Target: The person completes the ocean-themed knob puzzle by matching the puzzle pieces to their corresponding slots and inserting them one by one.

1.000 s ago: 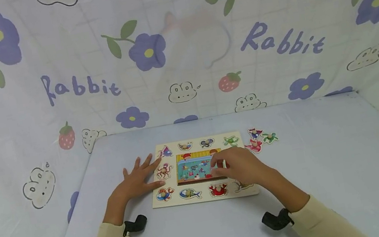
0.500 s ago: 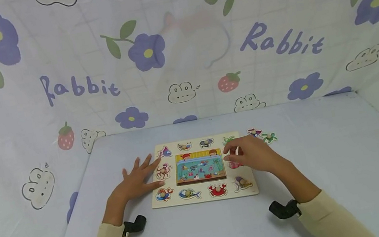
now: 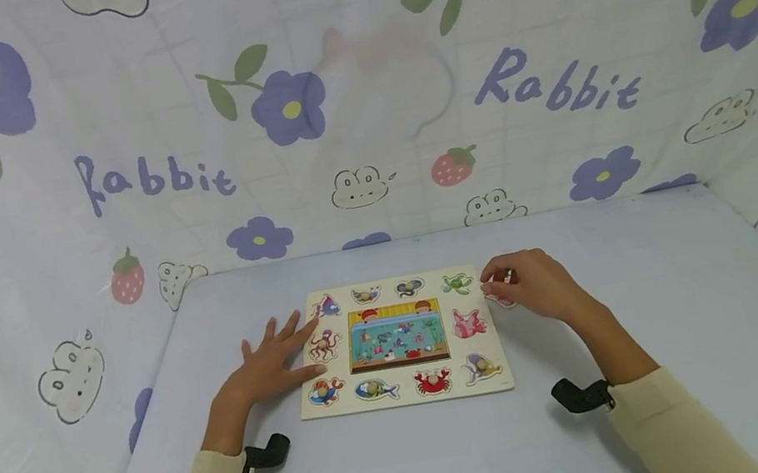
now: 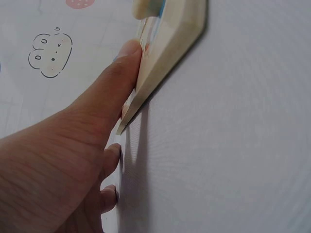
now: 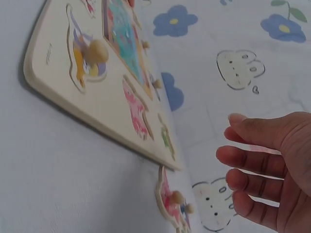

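My left hand [image 3: 271, 365] rests on the left edge of a wooden knob puzzle board [image 3: 389, 294], fingers spread. In the left wrist view its thumb [image 4: 121, 63] lies along the board's edge. My right hand [image 3: 536, 285] hovers beyond the board's right edge, over loose puzzle pieces it partly hides. A pink loose piece [image 5: 167, 196] with a round knob shows in the right wrist view, apart from the loosely bent fingers. On the board, a pink shape [image 3: 469, 323] and a green turtle shape [image 3: 457, 283] have no knobs.
Knobbed pieces sit in the board, among them a red crab [image 3: 433, 382], a blue-green fish [image 3: 376, 389] and an angelfish [image 3: 482, 367]. An aquarium picture [image 3: 397, 336] fills its middle. A patterned curtain [image 3: 388, 116] rises behind the white table [image 3: 419, 466].
My right hand has moved right, from over the board's centre to above the loose pieces, uncovering the pink and green shapes. My left hand stays on the board.
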